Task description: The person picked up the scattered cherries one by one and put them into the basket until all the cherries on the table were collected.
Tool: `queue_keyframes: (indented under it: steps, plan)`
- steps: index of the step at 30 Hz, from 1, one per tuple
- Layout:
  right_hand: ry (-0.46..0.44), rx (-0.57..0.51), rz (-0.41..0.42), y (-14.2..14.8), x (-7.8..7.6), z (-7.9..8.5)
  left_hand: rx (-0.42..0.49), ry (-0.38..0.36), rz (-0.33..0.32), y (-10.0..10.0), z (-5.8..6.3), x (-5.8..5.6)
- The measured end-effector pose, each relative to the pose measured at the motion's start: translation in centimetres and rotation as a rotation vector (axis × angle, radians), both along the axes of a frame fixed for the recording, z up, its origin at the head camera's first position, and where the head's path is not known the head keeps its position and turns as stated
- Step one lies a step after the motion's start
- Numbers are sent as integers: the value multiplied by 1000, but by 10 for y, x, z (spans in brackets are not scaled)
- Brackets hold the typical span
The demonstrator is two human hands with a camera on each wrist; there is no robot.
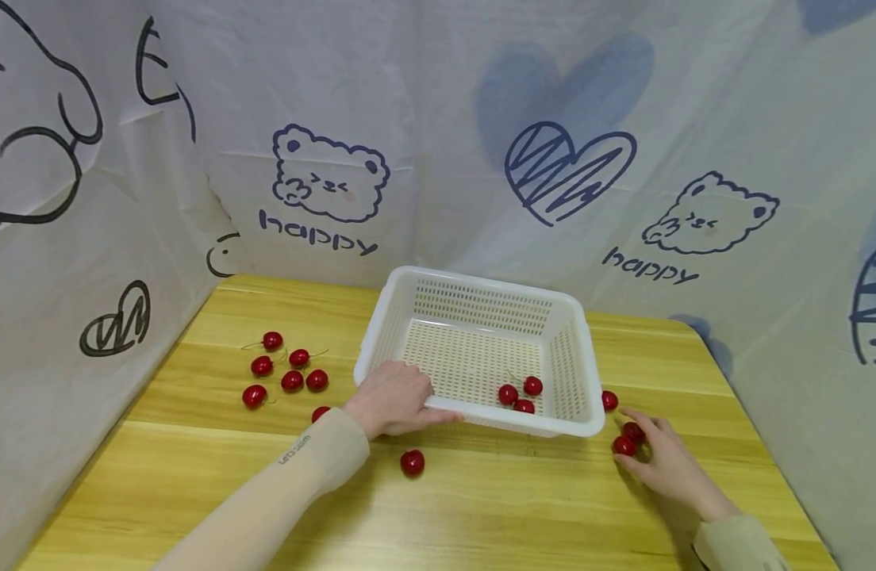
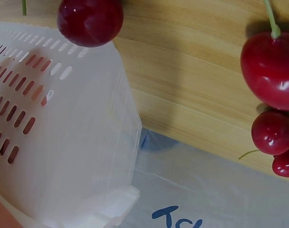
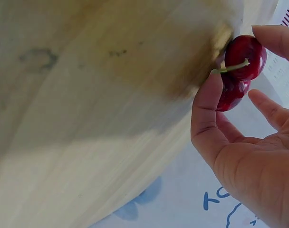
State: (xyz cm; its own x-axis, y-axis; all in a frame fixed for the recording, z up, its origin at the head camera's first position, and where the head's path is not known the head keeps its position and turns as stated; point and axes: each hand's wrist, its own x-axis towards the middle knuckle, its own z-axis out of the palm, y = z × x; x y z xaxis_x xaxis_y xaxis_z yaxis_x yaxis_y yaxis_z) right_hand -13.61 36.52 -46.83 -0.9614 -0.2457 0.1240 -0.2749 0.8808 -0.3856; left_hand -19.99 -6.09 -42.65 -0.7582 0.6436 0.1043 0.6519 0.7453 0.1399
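My left hand (image 1: 395, 399) grips the front-left rim of a white slotted plastic basket (image 1: 474, 412), its thumb along the front edge. In the left wrist view the basket's slotted side (image 2: 87, 128) fills the left half. Three red cherries (image 1: 508, 394) lie in its front-right corner. To the right of the basket, my right hand (image 1: 670, 464) has thumb and fingers curled around two cherries (image 1: 624, 446). The right wrist view shows them one against the other, with a fingertip at the green stem of the upper cherry (image 3: 246, 58).
Another cherry (image 1: 609, 400) sits against the basket's right side. Several cherries (image 1: 292, 381) lie scattered on the wooden table (image 1: 481, 507) to the left, one partly behind the left wrist. A single cherry (image 1: 413, 463) lies in front of the basket. Printed cloth (image 1: 438, 119) hangs behind the table.
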Motion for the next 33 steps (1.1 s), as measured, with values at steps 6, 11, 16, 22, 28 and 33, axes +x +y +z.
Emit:
queue_keyframes:
  steps: [6, 11, 16, 22, 28, 33]
  plan:
    - [-18, 23, 11, 1, -5, 3, -1, 0, 1, 0, 1, 0]
    - [-40, 33, 18, 2, -9, 2, 2, -1, -1, 0, 1, 1]
    - [-60, 36, 24, 3, -12, 3, 5, -2, -4, -1, 1, 1]
    - [-74, 52, 28, 3, -16, 5, 2, 7, -3, -1, 1, 1]
    - [-88, 63, 21, 3, -18, 5, 4, 6, 0, 0, 1, 1]
    - [-96, 63, 7, 1, -19, 6, 3, 2, 4, 0, 0, 0]
